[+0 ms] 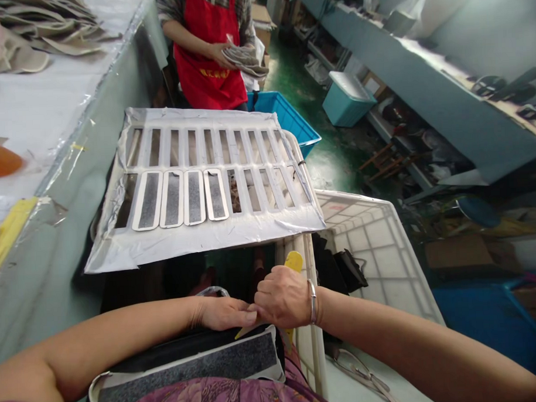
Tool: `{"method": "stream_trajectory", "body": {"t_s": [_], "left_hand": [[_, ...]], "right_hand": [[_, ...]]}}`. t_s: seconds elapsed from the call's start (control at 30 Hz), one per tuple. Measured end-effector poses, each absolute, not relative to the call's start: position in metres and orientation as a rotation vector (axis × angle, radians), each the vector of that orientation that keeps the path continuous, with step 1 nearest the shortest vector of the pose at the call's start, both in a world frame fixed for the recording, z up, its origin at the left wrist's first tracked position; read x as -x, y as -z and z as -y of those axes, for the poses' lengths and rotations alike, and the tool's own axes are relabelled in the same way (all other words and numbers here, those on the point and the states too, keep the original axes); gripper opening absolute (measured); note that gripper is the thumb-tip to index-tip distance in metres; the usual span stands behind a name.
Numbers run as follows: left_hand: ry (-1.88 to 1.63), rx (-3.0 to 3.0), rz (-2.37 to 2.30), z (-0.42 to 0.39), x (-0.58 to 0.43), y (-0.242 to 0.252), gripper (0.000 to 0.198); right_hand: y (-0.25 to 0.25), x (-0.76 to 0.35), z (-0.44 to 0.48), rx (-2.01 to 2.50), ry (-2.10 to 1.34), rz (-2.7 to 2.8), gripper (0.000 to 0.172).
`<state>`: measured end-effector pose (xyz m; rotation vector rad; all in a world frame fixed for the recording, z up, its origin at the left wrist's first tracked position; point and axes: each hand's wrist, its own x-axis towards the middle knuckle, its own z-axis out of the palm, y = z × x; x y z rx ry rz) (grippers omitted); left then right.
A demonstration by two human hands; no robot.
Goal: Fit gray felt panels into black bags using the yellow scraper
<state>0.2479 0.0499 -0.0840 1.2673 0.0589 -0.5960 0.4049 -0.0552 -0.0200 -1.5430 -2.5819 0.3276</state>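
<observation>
My right hand (283, 297), with a silver bangle at the wrist, is closed around a flat yellow tool (293, 260); its rounded end sticks out above the fist and more yellow shows below. My left hand (223, 313) meets it, its thumb against the right fingers. The left fingers are bent down and closed, and what they hold is hidden. Just below both hands, a long piece with a dark grey strip and white border (190, 368) lies over something black on my lap. In front stands a white slotted frame (177, 242) with several white-edged grey strips (194, 198) on its lower row.
A co-worker in a red apron (210, 62) holds stacked grey pieces behind the frame. A white crate (375, 238) with black items stands at right, scissors (362, 373) below it. A blue bin (286, 115) is beyond; a plastic-covered table (71, 108) runs along the left.
</observation>
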Motion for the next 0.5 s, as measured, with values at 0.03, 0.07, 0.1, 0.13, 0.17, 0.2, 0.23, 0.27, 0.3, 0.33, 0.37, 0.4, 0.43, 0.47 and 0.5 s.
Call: {"method": "stream_trajectory", "body": {"t_s": [0.03, 0.07, 0.1, 0.13, 0.17, 0.2, 0.23, 0.27, 0.3, 0.33, 0.37, 0.4, 0.43, 0.47, 0.5], "left_hand": [[0.595, -1.250, -0.008, -0.049, -0.249, 0.082, 0.062], [0.597, -1.237, 0.034, -0.049, -0.250, 0.080, 0.060], [0.604, -1.235, 0.066, -0.048, -0.251, 0.079, 0.058], [0.613, -1.243, 0.088, -0.047, -0.252, 0.078, 0.056], [0.621, -1.254, 0.106, -0.047, -0.252, 0.079, 0.055], [0.626, -1.261, 0.125, -0.046, -0.253, 0.079, 0.054], [0.630, -1.262, 0.146, -0.046, -0.253, 0.081, 0.053], [0.631, -1.260, 0.167, -0.045, -0.253, 0.082, 0.052], [0.632, -1.260, 0.185, -0.044, -0.253, 0.083, 0.050], [0.630, -1.266, 0.193, -0.044, -0.254, 0.083, 0.049], [0.629, -1.281, 0.193, -0.044, -0.254, 0.083, 0.047], [0.630, -1.307, 0.188, -0.044, -0.254, 0.082, 0.045], [0.633, -1.346, 0.183, -0.043, -0.254, 0.081, 0.045], [0.634, -1.390, 0.182, -0.043, -0.254, 0.080, 0.044], [0.635, -1.431, 0.184, -0.043, -0.255, 0.079, 0.044]], "right_hand": [[0.020, -0.404, 0.054, 1.520, -0.345, 2.595, 0.037], [0.020, -0.403, 0.053, 1.505, -0.356, 2.601, 0.038], [0.021, -0.402, 0.052, 1.490, -0.362, 2.603, 0.039], [0.021, -0.401, 0.052, 1.476, -0.366, 2.604, 0.039], [0.022, -0.401, 0.052, 1.465, -0.364, 2.602, 0.039], [0.023, -0.400, 0.053, 1.457, -0.359, 2.598, 0.039], [0.024, -0.399, 0.054, 1.452, -0.351, 2.592, 0.038], [0.025, -0.398, 0.055, 1.452, -0.344, 2.584, 0.038], [0.026, -0.398, 0.057, 1.459, -0.341, 2.575, 0.038], [0.027, -0.397, 0.058, 1.471, -0.337, 2.564, 0.038], [0.027, -0.397, 0.060, 1.486, -0.335, 2.553, 0.038], [0.027, -0.396, 0.062, 1.504, -0.336, 2.543, 0.038], [0.027, -0.396, 0.063, 1.523, -0.336, 2.533, 0.038], [0.026, -0.395, 0.065, 1.547, -0.338, 2.522, 0.038], [0.026, -0.394, 0.067, 1.577, -0.344, 2.509, 0.039]]}}
